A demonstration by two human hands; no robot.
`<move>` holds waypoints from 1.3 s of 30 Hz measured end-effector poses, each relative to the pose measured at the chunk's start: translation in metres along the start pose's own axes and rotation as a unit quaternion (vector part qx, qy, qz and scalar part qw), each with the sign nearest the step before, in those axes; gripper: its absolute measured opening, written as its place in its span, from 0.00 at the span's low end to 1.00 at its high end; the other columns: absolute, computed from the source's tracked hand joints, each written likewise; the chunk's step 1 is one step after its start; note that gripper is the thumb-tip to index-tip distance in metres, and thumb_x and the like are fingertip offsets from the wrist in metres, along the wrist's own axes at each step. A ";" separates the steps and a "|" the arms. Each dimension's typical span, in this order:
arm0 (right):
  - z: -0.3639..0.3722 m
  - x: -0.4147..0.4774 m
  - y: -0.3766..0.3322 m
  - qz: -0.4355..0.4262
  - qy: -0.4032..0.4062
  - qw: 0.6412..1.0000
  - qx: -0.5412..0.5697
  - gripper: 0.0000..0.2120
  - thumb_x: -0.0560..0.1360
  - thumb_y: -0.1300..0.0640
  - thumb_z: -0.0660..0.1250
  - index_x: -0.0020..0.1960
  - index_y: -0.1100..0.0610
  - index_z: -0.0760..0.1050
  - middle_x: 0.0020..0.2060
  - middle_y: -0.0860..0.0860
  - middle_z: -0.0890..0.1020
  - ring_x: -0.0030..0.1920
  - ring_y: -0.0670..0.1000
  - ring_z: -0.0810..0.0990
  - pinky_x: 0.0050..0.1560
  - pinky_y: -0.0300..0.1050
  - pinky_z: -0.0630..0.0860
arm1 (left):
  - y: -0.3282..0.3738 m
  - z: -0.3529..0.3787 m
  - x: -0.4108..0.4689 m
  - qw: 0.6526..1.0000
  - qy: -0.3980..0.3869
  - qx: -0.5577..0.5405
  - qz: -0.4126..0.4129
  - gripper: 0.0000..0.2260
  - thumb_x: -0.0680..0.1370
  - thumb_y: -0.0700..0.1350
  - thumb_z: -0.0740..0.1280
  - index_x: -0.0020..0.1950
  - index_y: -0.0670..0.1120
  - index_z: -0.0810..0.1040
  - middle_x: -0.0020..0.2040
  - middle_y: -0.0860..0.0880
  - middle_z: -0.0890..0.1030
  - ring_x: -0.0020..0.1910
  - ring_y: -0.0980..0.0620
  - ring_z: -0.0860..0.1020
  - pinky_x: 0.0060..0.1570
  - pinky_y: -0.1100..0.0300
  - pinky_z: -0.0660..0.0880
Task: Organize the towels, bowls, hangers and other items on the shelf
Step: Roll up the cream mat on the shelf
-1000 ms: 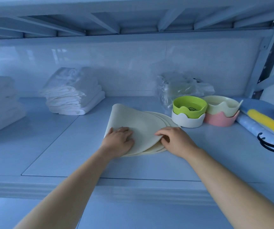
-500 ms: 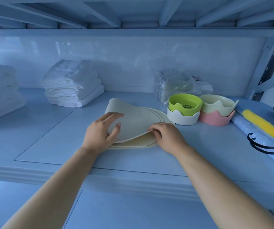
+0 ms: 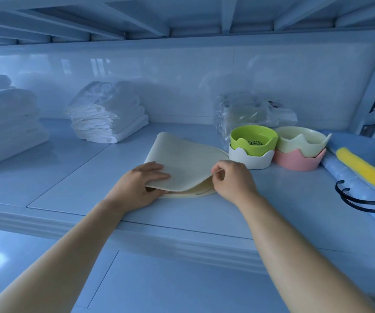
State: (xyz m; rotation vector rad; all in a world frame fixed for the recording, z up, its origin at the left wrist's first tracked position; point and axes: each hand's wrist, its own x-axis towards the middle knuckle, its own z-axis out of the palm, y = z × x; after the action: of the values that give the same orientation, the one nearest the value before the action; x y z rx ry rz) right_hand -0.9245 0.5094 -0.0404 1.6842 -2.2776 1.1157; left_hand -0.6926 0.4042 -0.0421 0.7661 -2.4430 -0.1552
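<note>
Spanning the whole view: pale blue shelf (image 3: 69,177), another deck overhead, glossy white wall behind.

Far left, against the frame edge: tall stack of white towels (image 3: 5,123), folded, partly cut off. Right of it, near the back wall: smaller pile of folded white towels (image 3: 107,116), edges ragged toward the front.

Centre of the shelf, towards the front edge: flat stack of round cream mats (image 3: 204,192). Top mat (image 3: 182,163) lifted off the stack at its near side and curled, far-left edge raised clear of the shelf.

Left hand (image 3: 134,188) grips the top mat's near-left edge, one digit lying flat on the upper face, the rest tucked under it. Right hand (image 3: 236,179) pinches the same mat's near-right edge, fingers curled in tight.

Behind the mats, to the right: crumpled clear plastic bag (image 3: 249,111) against the wall, contents not readable.

Right side, running front to back: blue roll (image 3: 351,184) with a yellow padded stick (image 3: 362,168) lying along it.

Just right of the mats: green bowl (image 3: 253,141) nested in a white bowl (image 3: 249,158) with a scalloped rim. Touching that pair on the right: cream bowl (image 3: 301,140) nested in a pink bowl (image 3: 297,160).

Right edge, front: black hangers (image 3: 358,202), hooks showing, lying over the roll.
</note>
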 end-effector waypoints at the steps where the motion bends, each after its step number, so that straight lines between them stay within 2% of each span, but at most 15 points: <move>1: 0.001 -0.001 0.001 -0.005 -0.038 0.999 0.004 0.11 0.69 0.61 0.62 0.48 0.53 0.79 0.48 0.49 0.83 0.50 0.52 0.79 0.49 0.43 0.75 | -0.001 0.000 0.001 1.000 -0.008 0.006 0.001 0.14 0.72 0.47 0.72 0.58 0.53 0.81 0.64 0.50 0.76 0.67 0.52 0.71 0.66 0.64 0.63; 4: 0.003 -0.001 0.002 -0.032 -0.089 0.995 0.036 0.14 0.69 0.62 0.62 0.51 0.52 0.80 0.52 0.46 0.81 0.52 0.48 0.78 0.53 0.42 0.75 | -0.005 0.004 0.000 1.000 -0.004 0.027 0.000 0.10 0.76 0.50 0.67 0.57 0.54 0.81 0.62 0.51 0.78 0.67 0.52 0.71 0.65 0.61 0.66; 7: 0.004 -0.001 -0.002 -0.050 -0.104 0.990 0.080 0.14 0.68 0.59 0.65 0.51 0.50 0.80 0.52 0.44 0.80 0.54 0.46 0.77 0.59 0.43 0.73 | -0.003 0.006 -0.001 0.999 0.028 0.034 -0.016 0.15 0.77 0.54 0.64 0.57 0.48 0.81 0.59 0.50 0.81 0.63 0.50 0.74 0.60 0.62 0.68; 10: 0.004 -0.003 -0.006 -0.075 -0.123 0.987 0.070 0.15 0.66 0.51 0.68 0.52 0.47 0.79 0.53 0.42 0.80 0.56 0.41 0.74 0.72 0.50 0.56 | 0.004 0.007 0.001 0.998 0.060 -0.012 -0.029 0.17 0.77 0.58 0.60 0.54 0.50 0.82 0.51 0.49 0.83 0.57 0.49 0.77 0.53 0.60 0.71; 12: 0.005 -0.002 -0.008 -0.093 -0.126 0.987 0.038 0.19 0.64 0.43 0.70 0.53 0.46 0.78 0.54 0.40 0.80 0.59 0.40 0.73 0.74 0.52 0.43 | 0.008 0.010 0.002 0.998 0.043 -0.029 -0.041 0.13 0.77 0.56 0.63 0.56 0.53 0.81 0.57 0.52 0.81 0.63 0.51 0.73 0.58 0.62 0.68; 14: 0.006 -0.002 -0.008 -0.098 -0.138 0.985 0.012 0.24 0.63 0.37 0.71 0.55 0.46 0.78 0.56 0.39 0.79 0.61 0.38 0.72 0.72 0.51 0.38 | 0.009 0.013 0.000 0.999 -0.023 0.006 -0.037 0.15 0.74 0.57 0.67 0.60 0.57 0.79 0.65 0.56 0.75 0.70 0.53 0.65 0.66 0.62 0.62; 16: 0.008 -0.003 -0.008 -0.082 -0.157 0.984 0.033 0.26 0.61 0.37 0.73 0.55 0.47 0.79 0.58 0.39 0.78 0.61 0.38 0.72 0.72 0.44 0.49 | 0.007 0.011 -0.003 0.996 -0.080 0.011 -0.039 0.22 0.70 0.64 0.68 0.63 0.61 0.75 0.69 0.58 0.70 0.73 0.56 0.59 0.69 0.62 0.58; 18: 0.008 -0.004 -0.008 -0.064 -0.170 0.981 0.073 0.26 0.60 0.39 0.76 0.55 0.48 0.80 0.59 0.41 0.77 0.60 0.38 0.73 0.64 0.34 0.63 | 0.004 0.005 -0.003 0.994 -0.102 -0.001 -0.041 0.25 0.69 0.65 0.68 0.64 0.62 0.73 0.71 0.59 0.67 0.73 0.57 0.57 0.70 0.66 0.54; 20: 0.008 -0.006 -0.008 -0.062 -0.174 0.979 0.086 0.26 0.60 0.41 0.77 0.55 0.49 0.80 0.59 0.42 0.77 0.58 0.38 0.74 0.59 0.30 0.64 | 0.003 0.003 -0.003 0.994 -0.108 0.011 -0.029 0.24 0.70 0.62 0.68 0.65 0.61 0.72 0.71 0.59 0.66 0.74 0.57 0.56 0.69 0.68 0.52; 27: 0.009 -0.008 -0.007 -0.057 -0.177 0.978 0.098 0.23 0.62 0.42 0.77 0.54 0.50 0.81 0.59 0.43 0.77 0.57 0.37 0.74 0.57 0.28 0.63 | 0.009 0.002 -0.006 0.994 -0.099 0.050 -0.010 0.19 0.75 0.58 0.65 0.66 0.58 0.73 0.71 0.54 0.68 0.73 0.53 0.59 0.70 0.66 0.53; 30: 0.010 -0.004 -0.009 -0.064 -0.156 0.981 0.093 0.19 0.67 0.40 0.72 0.51 0.51 0.82 0.56 0.44 0.80 0.57 0.41 0.76 0.58 0.33 0.68 | 0.012 -0.005 -0.004 0.994 -0.101 0.046 0.002 0.18 0.77 0.58 0.62 0.65 0.58 0.74 0.71 0.52 0.69 0.73 0.53 0.60 0.72 0.54 0.58; 31: 0.010 -0.001 -0.010 -0.070 -0.145 0.983 0.084 0.17 0.69 0.42 0.71 0.51 0.52 0.82 0.54 0.45 0.81 0.56 0.43 0.77 0.58 0.36 0.70 | 0.013 -0.008 -0.001 0.995 -0.097 0.036 0.003 0.17 0.77 0.58 0.61 0.64 0.58 0.75 0.70 0.51 0.69 0.72 0.54 0.61 0.70 0.53 0.60; 33: 0.009 0.012 -0.014 -0.086 -0.120 0.988 0.050 0.13 0.72 0.46 0.69 0.51 0.52 0.81 0.53 0.47 0.82 0.57 0.47 0.78 0.57 0.39 0.72 | 0.013 -0.015 0.006 0.996 -0.087 0.001 -0.006 0.16 0.79 0.58 0.58 0.63 0.57 0.75 0.69 0.52 0.70 0.70 0.56 0.64 0.68 0.60 0.61; 36: 0.010 0.031 -0.023 -0.097 -0.105 0.990 0.022 0.11 0.72 0.48 0.68 0.53 0.49 0.80 0.55 0.46 0.81 0.58 0.46 0.76 0.52 0.35 0.68 | 0.005 -0.023 0.022 0.996 -0.080 -0.022 -0.014 0.16 0.79 0.56 0.57 0.63 0.56 0.76 0.68 0.53 0.71 0.67 0.56 0.67 0.62 0.69 0.60; 39: 0.020 0.046 -0.033 -0.117 -0.130 0.984 0.016 0.11 0.73 0.50 0.68 0.54 0.50 0.80 0.55 0.48 0.81 0.58 0.49 0.76 0.59 0.41 0.70 | -0.006 -0.029 0.040 0.998 -0.061 -0.025 0.007 0.13 0.80 0.51 0.60 0.61 0.53 0.78 0.63 0.56 0.74 0.64 0.57 0.70 0.53 0.81 0.56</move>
State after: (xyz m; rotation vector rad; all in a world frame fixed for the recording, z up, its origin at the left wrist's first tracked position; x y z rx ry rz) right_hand -0.9071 0.4568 -0.0164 2.1578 -2.1290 0.9356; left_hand -0.7006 0.3785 0.0000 0.7369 -2.5483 -0.2636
